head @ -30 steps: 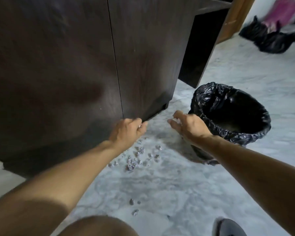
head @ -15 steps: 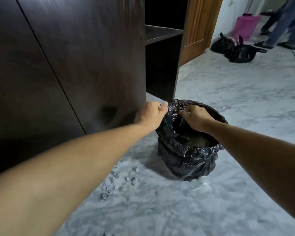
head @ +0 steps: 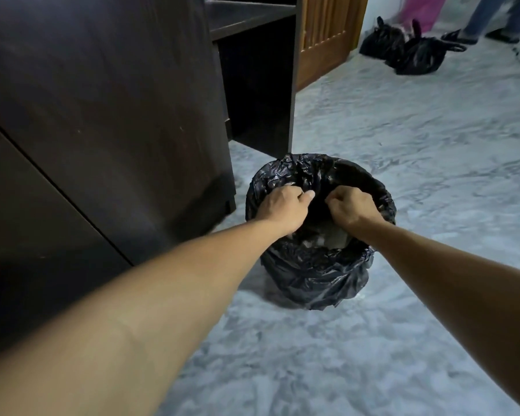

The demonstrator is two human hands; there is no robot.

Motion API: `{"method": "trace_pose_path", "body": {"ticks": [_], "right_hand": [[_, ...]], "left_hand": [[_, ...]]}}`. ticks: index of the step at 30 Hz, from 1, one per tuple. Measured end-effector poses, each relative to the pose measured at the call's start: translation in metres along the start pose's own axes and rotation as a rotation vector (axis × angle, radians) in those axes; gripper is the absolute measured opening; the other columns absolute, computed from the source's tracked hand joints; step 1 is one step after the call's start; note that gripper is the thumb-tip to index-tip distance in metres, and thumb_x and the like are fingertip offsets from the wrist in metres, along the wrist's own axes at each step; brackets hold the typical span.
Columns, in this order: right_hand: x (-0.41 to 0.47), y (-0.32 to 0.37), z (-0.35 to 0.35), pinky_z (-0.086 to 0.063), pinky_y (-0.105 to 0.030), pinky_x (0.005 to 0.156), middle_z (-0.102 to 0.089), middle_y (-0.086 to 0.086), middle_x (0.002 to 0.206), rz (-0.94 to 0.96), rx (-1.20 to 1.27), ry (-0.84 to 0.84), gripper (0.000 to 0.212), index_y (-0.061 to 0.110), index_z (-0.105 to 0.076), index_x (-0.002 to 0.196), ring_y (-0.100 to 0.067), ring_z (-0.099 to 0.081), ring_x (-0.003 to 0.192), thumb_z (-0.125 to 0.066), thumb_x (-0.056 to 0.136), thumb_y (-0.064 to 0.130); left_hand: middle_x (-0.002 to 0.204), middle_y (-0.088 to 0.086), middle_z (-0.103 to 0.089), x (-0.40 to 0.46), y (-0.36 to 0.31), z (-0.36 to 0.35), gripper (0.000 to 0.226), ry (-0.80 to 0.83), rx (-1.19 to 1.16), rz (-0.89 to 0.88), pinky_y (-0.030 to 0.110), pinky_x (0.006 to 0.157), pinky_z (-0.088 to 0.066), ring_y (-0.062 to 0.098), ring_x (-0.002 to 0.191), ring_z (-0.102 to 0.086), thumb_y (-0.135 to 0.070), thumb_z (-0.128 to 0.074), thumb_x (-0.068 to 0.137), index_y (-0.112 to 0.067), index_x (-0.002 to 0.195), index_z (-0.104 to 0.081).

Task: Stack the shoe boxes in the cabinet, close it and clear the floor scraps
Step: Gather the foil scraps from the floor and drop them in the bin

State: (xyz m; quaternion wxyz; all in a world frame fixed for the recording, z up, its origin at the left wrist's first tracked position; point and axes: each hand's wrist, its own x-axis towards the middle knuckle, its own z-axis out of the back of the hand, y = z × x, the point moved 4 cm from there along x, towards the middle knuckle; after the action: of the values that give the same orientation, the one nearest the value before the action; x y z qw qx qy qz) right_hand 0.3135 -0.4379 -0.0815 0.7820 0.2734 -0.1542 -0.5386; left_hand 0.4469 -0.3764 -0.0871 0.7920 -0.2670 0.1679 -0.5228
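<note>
Scraps were not visible on the floor [head: 373,340] in this view; pale bits low inside the bin [head: 318,259] may have been some of them, though this could not be confirmed. Nearest the camera, two bare forearms reached forward over grey marbled tile. The left hand [head: 279,210] and right hand [head: 350,207] hung over the bin's mouth, just apart from each other, fingers curled inward. Whether either grip enclosed scraps could not be told; nothing showed between the fingers. The bin, lined with crumpled black plastic, stood on the floor just beside the corner of the cabinet [head: 102,115]. The cabinet's dark doors appeared shut, so the boxes were judged stowed and the closing step done; no boxes were in view. Beyond the cabinet stood an open dark shelf [head: 252,19], then a wooden door [head: 324,37]. Farthest off lay black bags [head: 415,54], and a second person's legs [head: 493,16] stood near them. The task was judged late: emptying the hands into the bin was in hand, and any scraps outside the frame remained to be gathered.
</note>
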Motion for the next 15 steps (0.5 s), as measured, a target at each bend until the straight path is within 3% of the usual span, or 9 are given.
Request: {"method": "trace_pose_path", "body": {"ticks": [2, 4, 6, 7, 10, 12, 14, 15], "right_hand": [[-0.008, 0.002, 0.0, -0.043, -0.03, 0.073, -0.068, -0.017, 0.103, 0.077, -0.021, -0.054, 0.028, 0.014, -0.067, 0.106, -0.034, -0.061, 0.092, -0.044, 0.09, 0.014], [-0.014, 0.004, -0.001, -0.039, -0.027, 0.067, -0.067, -0.016, 0.098, 0.147, -0.01, -0.041, 0.033, 0.015, -0.066, 0.106, -0.029, -0.057, 0.082, -0.043, 0.085, 0.005], [-0.02, 0.005, 0.001, -0.04, -0.026, 0.057, -0.065, -0.014, 0.095, 0.171, 0.034, 0.014, 0.042, 0.015, -0.065, 0.106, -0.024, -0.056, 0.078, -0.04, 0.078, -0.004], [-0.023, 0.005, 0.003, -0.045, -0.026, 0.057, -0.065, -0.012, 0.096, 0.18, 0.042, 0.034, 0.045, 0.014, -0.065, 0.107, -0.023, -0.058, 0.081, -0.041, 0.075, -0.007], [-0.03, 0.002, 0.003, -0.055, -0.036, 0.077, -0.064, -0.011, 0.108, 0.256, -0.021, 0.058, 0.045, 0.013, -0.064, 0.11, -0.021, -0.063, 0.101, -0.053, 0.073, -0.012], [-0.035, 0.0, 0.005, -0.055, -0.035, 0.082, -0.067, -0.009, 0.105, 0.301, -0.047, 0.069, 0.032, 0.013, -0.065, 0.108, -0.021, -0.065, 0.1, -0.062, 0.08, -0.002], [-0.044, 0.001, 0.009, -0.055, -0.032, 0.073, -0.072, -0.003, 0.087, 0.341, -0.045, 0.144, 0.014, 0.017, -0.07, 0.096, -0.017, -0.068, 0.083, -0.067, 0.087, 0.028], [-0.05, 0.003, 0.01, -0.054, -0.03, 0.066, -0.072, 0.001, 0.078, 0.364, -0.064, 0.214, 0.026, 0.021, -0.072, 0.088, -0.014, -0.067, 0.074, -0.065, 0.086, 0.046]], "left_hand": [[0.068, 0.005, -0.051, -0.005, -0.002, 0.002, 0.05, -0.03, 0.064, -0.05, 0.033, 0.062, -0.037, 0.03, 0.071, -0.053, -0.045, -0.041, 0.099, -0.014, 0.059, -0.044], [0.075, 0.006, -0.055, -0.011, -0.003, 0.003, 0.049, -0.06, 0.131, -0.112, 0.035, 0.066, -0.042, 0.03, 0.073, -0.055, -0.043, -0.039, 0.1, -0.015, 0.059, -0.041], [0.086, 0.01, -0.061, -0.019, -0.003, 0.005, 0.043, -0.09, 0.177, -0.192, 0.037, 0.075, -0.046, 0.032, 0.079, -0.059, -0.037, -0.04, 0.101, -0.013, 0.066, -0.05], [0.087, 0.01, -0.063, -0.023, -0.003, 0.007, 0.041, -0.101, 0.194, -0.233, 0.038, 0.079, -0.045, 0.032, 0.081, -0.059, -0.033, -0.041, 0.101, -0.01, 0.07, -0.056], [0.084, 0.01, -0.064, -0.04, 0.004, 0.014, 0.04, -0.06, 0.232, -0.334, 0.039, 0.094, -0.04, 0.032, 0.09, -0.06, -0.031, -0.044, 0.099, -0.009, 0.067, -0.054], [0.098, 0.005, -0.07, -0.05, 0.016, 0.018, 0.045, 0.022, 0.293, -0.366, 0.042, 0.113, -0.026, 0.023, 0.117, -0.056, -0.041, -0.044, 0.098, -0.008, 0.076, -0.066], [0.115, 0.0, -0.069, -0.06, 0.027, 0.024, 0.046, 0.123, 0.361, -0.406, 0.042, 0.12, -0.012, 0.015, 0.136, -0.042, -0.05, -0.045, 0.096, -0.014, 0.098, -0.074], [0.119, -0.001, -0.068, -0.064, 0.031, 0.028, 0.047, 0.162, 0.383, -0.425, 0.041, 0.121, -0.011, 0.013, 0.138, -0.039, -0.052, -0.046, 0.095, -0.015, 0.105, -0.073]]}}
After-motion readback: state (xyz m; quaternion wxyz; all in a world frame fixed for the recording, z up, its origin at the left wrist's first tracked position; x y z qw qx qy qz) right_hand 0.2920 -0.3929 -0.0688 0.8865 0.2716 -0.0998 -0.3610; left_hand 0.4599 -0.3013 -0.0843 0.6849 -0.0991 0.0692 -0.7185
